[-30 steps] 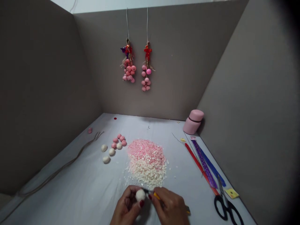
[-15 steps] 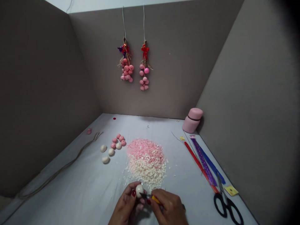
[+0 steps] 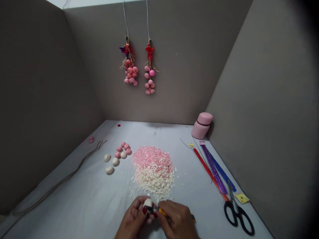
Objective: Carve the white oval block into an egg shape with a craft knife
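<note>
At the bottom centre my left hand (image 3: 134,220) is closed around a small white ball (image 3: 148,202), gripped between thumb and fingers. My right hand (image 3: 178,221) is closed on a yellow-handled cutter (image 3: 163,212) whose dark tip touches the ball. Just beyond the hands lies a heap of pink and white shavings (image 3: 153,171) on the grey table (image 3: 82,196).
Several pink and white balls (image 3: 117,156) lie left of the heap, with brown cords (image 3: 62,181) further left. Red, purple and blue ribbons (image 3: 213,167) and black scissors (image 3: 236,214) lie at the right. A pink jar (image 3: 201,125) stands in the back corner. Two bead bunches (image 3: 138,71) hang on the wall.
My left hand has turned the white ball against the cutter tip. The view has shifted slightly, so everything sits a little further left.
</note>
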Action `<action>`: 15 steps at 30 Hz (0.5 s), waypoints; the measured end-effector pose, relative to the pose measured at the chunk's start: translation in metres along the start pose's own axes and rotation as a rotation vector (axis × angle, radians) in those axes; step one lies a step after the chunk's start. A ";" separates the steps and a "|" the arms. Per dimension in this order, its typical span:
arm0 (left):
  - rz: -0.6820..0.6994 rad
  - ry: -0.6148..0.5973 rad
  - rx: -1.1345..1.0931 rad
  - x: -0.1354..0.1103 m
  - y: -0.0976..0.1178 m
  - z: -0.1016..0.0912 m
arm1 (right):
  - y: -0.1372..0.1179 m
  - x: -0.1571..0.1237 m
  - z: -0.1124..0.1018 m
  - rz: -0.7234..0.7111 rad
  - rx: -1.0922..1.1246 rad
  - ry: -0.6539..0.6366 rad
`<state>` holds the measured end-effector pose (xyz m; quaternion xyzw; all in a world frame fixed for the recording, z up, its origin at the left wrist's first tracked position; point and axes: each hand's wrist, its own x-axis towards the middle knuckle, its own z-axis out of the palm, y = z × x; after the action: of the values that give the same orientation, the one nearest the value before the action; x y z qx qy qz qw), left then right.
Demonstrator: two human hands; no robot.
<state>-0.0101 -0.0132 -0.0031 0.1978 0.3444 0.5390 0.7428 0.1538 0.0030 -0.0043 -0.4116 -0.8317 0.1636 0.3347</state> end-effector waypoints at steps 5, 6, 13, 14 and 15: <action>0.017 -0.037 0.052 0.000 0.001 -0.002 | 0.000 0.001 -0.001 0.054 0.030 -0.013; 0.015 -0.042 0.060 0.000 0.001 -0.001 | 0.001 0.001 -0.002 0.083 0.027 -0.015; -0.036 0.018 0.019 0.000 0.004 0.000 | 0.002 0.003 -0.006 0.181 0.043 -0.013; -0.035 0.026 0.009 0.001 0.003 -0.001 | 0.001 0.003 -0.005 0.161 0.057 -0.012; -0.028 0.029 0.002 0.001 0.002 -0.003 | 0.000 0.002 -0.005 0.139 0.067 -0.013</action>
<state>-0.0136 -0.0112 -0.0039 0.1860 0.3586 0.5311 0.7448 0.1559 0.0046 0.0002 -0.4558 -0.7974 0.2167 0.3309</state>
